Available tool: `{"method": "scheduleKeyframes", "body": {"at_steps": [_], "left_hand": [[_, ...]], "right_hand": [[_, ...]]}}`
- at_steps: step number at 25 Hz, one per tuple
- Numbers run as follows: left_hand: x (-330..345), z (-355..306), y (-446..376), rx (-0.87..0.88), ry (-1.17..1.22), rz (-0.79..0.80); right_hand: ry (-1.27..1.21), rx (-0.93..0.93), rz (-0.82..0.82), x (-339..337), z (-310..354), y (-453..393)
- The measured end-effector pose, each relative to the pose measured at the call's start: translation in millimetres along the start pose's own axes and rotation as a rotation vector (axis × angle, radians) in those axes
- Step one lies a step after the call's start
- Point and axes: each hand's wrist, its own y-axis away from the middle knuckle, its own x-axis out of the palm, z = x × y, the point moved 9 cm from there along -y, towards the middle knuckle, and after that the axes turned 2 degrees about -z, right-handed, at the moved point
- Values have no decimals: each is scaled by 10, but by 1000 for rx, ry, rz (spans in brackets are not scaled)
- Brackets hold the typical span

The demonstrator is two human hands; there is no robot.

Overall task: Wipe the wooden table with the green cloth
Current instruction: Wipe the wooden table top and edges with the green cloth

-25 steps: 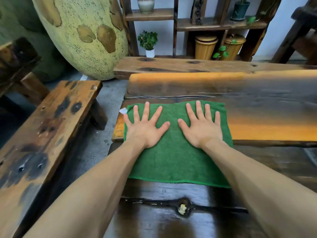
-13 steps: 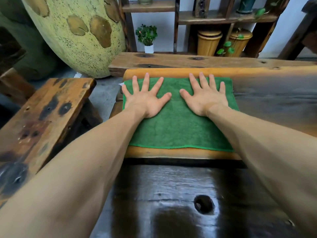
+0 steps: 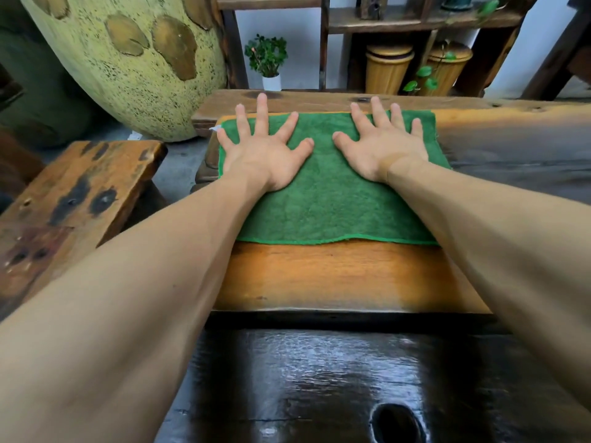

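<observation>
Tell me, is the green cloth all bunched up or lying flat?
Flat. The green cloth lies spread on the wooden table, its near hem almost straight, with the left hand and right hand pressing on it, fingers splayed.

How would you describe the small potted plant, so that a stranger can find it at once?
Start at the huge speckled yellow-green vessel at the upper left. Just right of it, against the white wall beneath the dark wooden shelves, stands the small potted plant. It alone has a white pot and a bushy dark green top; the two containers further right are tan and ribbed.
</observation>
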Motion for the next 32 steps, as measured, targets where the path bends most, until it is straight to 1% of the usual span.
{"method": "scheduleKeyframes", "body": {"at_steps": [1, 2, 3, 4, 5, 7, 8, 10, 15, 24, 32], "left_hand": [[-85, -7, 54, 6, -15, -115], [-146, -37, 113, 24, -18, -197], [-153, -57, 170, 40, 0, -206], [-120, -70, 230, 48, 28, -156], [-55, -80, 270, 44, 52, -82], [47, -90, 386, 8, 52, 40], [56, -109, 469, 0, 48, 71], [52, -146, 668, -12, 44, 106], [41, -294, 1210, -49, 28, 198], [-16, -719, 2311, -4, 13, 235], [-42, -1050, 3247, 56, -10, 237]], "right_hand": [[7, 7, -82, -73, 7, 46], [19, 6, -178, -154, 16, 117], [21, -6, -245, -210, 44, 198], [9, -19, -259, -225, 66, 263], [-15, -27, -229, -195, 51, 293], [-24, -11, -85, -55, -43, 371], [-4, -5, -16, -2, -99, 436], [30, -20, 41, 32, -158, 596], [54, -42, 86, -13, -312, 1137], [50, -27, 149, -138, -754, 2236], [50, 9, 135, -198, -1089, 3273]]}}
